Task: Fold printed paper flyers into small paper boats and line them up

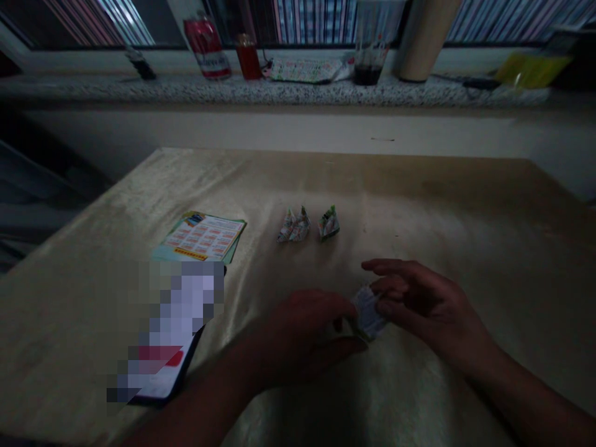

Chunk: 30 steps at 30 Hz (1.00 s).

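Between my hands, just above the table, is a small folded piece of printed paper [369,312]. My left hand [311,329] pinches its left side and lower corner with thumb and fingers. From the right, my right hand [419,304] grips the paper's right edge between thumb and fingertips, with the index finger raised and stretched out. Farther back on the table stand small folded paper pieces: a wider pointed one [294,226] and a smaller one with green tips [329,224]. The print on the held paper is too blurred to read.
A lit phone [172,372], partly pixelated, lies at left on the tablecloth [442,205]. Behind it is a stack of printed sheets [205,237]. Along the granite windowsill [298,93] stand a red can [208,49], a red bottle [249,59], and a glass with dark liquid [370,53].
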Available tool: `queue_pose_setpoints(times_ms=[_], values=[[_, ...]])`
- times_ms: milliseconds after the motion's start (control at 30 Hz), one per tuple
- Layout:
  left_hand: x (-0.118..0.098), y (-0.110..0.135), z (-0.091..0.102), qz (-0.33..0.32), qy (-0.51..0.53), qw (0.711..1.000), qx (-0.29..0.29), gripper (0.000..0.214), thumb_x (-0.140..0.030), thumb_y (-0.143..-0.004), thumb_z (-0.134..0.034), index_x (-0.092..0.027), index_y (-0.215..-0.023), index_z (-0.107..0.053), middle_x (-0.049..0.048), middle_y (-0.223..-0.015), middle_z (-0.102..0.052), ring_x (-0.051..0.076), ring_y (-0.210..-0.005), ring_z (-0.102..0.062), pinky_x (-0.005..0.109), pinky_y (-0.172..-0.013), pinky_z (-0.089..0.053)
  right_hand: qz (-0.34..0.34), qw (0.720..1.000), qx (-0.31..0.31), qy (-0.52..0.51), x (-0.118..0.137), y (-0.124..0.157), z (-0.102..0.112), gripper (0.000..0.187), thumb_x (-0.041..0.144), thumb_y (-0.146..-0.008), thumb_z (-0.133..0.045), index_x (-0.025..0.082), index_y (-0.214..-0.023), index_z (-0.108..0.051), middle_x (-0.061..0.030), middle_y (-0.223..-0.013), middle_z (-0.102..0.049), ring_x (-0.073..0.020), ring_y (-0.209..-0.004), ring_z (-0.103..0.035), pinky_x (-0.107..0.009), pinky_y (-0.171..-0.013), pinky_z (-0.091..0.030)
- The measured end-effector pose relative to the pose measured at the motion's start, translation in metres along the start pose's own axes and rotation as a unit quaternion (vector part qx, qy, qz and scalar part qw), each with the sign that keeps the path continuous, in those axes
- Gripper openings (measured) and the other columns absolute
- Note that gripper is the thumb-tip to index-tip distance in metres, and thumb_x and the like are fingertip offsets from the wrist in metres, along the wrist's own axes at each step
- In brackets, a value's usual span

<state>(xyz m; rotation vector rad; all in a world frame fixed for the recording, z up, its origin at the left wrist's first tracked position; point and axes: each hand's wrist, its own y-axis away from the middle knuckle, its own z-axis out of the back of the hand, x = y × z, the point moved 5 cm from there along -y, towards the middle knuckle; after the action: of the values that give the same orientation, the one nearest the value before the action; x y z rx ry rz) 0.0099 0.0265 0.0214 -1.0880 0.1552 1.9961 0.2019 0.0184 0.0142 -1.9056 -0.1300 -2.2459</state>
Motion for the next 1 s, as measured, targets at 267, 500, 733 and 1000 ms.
queue_pose_setpoints(times_ms=[267, 500, 733, 1000], values=[[-0.001, -0.002, 0.002, -0.091, -0.013, 0.996, -0.005, 0.004, -0.023, -0.094, -0.064, -0.019, -0.095, -0.066, 0.006, -0.091, -0.078, 0.018, -0.081, -0.072, 0.03, -0.077, -0.05, 0.244, 0.942, 0.111, 0.203, 0.025, 0.007, -0.006, 0.046, 0.02, -0.086, -0.078, 0.027, -0.128, -0.063, -0.0066, -0.119, -0.073, -0.0172, -0.101, -0.073, -0.026, -0.082, -0.061], [-0.003, -0.002, 0.002, -0.125, -0.036, 0.991, 0.002, 0.013, -0.031, -0.094, -0.067, -0.022, -0.099, -0.075, 0.0073, -0.087, -0.08, 0.02, -0.076, -0.073, 0.033, -0.072, -0.05, 0.247, 0.93, 0.162, 0.219, 0.025, 0.008, -0.01, 0.015, 0.019, -0.09, -0.073, 0.023, -0.105, -0.07, -0.0062, -0.108, -0.076, -0.0164, -0.095, -0.074, -0.024, -0.08, -0.06], [-0.004, -0.004, 0.004, -0.111, -0.042, 0.993, -0.013, 0.014, -0.032, -0.092, -0.07, -0.02, -0.097, -0.075, 0.0062, -0.086, -0.079, 0.018, -0.075, -0.073, 0.028, -0.071, -0.053, 0.23, 0.935, 0.175, 0.207, 0.021, 0.008, -0.012, 0.012, 0.016, -0.094, -0.067, 0.022, -0.104, -0.071, -0.0027, -0.087, -0.077, -0.014, -0.077, -0.074, -0.022, -0.068, -0.058], [-0.005, -0.003, 0.015, -0.119, 0.042, 0.99, -0.066, 0.01, -0.017, -0.089, -0.072, -0.015, -0.099, -0.075, 0.008, -0.093, -0.078, 0.015, -0.079, -0.074, 0.022, -0.074, -0.058, 0.266, 0.943, 0.113, 0.165, 0.026, 0.008, -0.006, 0.009, 0.017, -0.093, -0.07, 0.017, -0.102, -0.072, -0.0045, -0.09, -0.078, -0.0119, -0.077, -0.076, -0.017, -0.071, -0.059]])
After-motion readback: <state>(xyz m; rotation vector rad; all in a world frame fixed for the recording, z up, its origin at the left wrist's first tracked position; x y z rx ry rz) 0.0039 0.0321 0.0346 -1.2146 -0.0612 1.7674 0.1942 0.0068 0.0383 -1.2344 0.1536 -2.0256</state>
